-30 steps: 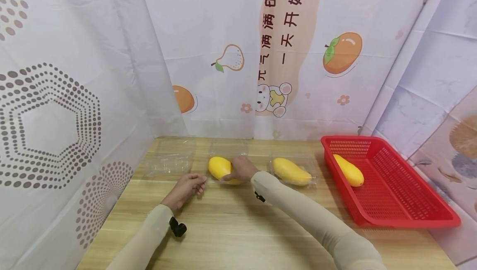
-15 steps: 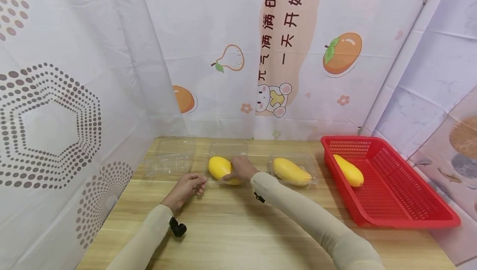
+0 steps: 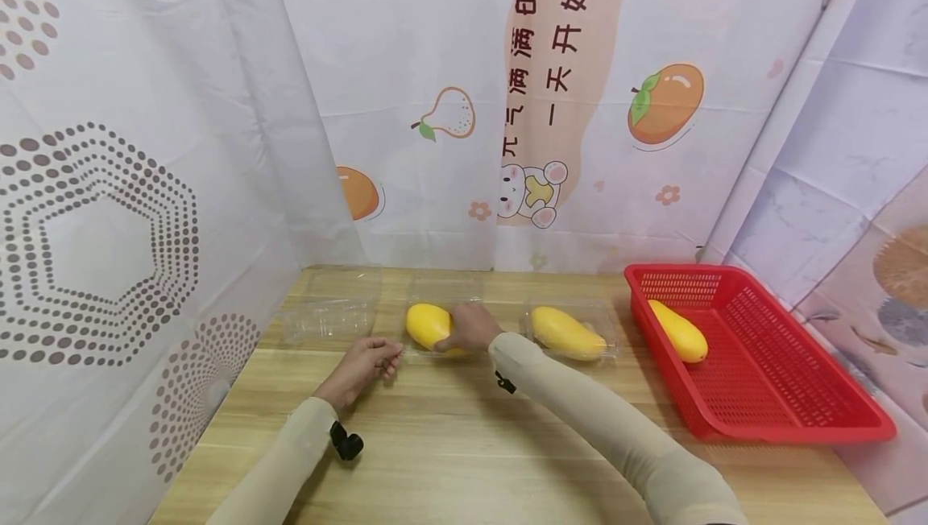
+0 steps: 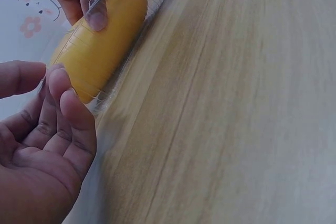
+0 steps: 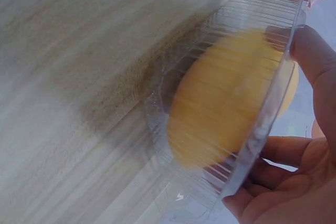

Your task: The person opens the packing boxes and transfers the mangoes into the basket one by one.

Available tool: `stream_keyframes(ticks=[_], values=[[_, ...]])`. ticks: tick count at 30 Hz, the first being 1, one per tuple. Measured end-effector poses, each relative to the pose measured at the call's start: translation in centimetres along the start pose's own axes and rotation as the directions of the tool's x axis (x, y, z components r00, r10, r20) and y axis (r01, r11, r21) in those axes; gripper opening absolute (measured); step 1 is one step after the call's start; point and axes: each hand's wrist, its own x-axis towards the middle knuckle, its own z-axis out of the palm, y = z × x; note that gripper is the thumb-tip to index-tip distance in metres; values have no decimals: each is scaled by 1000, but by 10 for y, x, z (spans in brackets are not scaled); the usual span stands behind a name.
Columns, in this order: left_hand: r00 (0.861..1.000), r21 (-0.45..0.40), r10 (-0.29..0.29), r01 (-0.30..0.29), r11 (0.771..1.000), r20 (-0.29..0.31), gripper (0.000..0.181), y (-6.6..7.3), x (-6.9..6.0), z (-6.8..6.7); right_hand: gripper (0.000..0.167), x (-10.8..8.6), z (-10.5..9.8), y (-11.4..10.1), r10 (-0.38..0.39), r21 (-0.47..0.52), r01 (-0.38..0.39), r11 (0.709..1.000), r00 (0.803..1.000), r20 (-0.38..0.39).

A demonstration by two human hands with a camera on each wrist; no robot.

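1. A clear container (image 3: 329, 320) sat leftmost on the wooden table (image 3: 449, 460).
2. The left hand (image 3: 362, 368) pinched the middle container (image 5: 265, 116) at its near left corner.
3. A yellow fruit (image 3: 426, 325) lay inside that container.
4. The right hand (image 3: 473, 327) gripped this fruit, thumb on its near side.
5. Another fruit (image 3: 568, 333) filled the right container (image 3: 609, 320).
6. A red basket (image 3: 768, 380) held a third fruit (image 3: 680, 332) by its left wall.
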Motion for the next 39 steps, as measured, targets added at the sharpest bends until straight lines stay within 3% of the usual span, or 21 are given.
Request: stream_keyframes(ticks=[19, 39], values=[[1000, -7, 0, 0, 1000, -28, 29, 4, -1, 4, 45, -3, -10, -4, 4, 69, -2, 998, 999, -31], [999, 11, 9, -9, 1000, -47, 30, 2, 0, 4, 45, -4, -22, -2, -31, 46, 34, 998, 998, -59]])
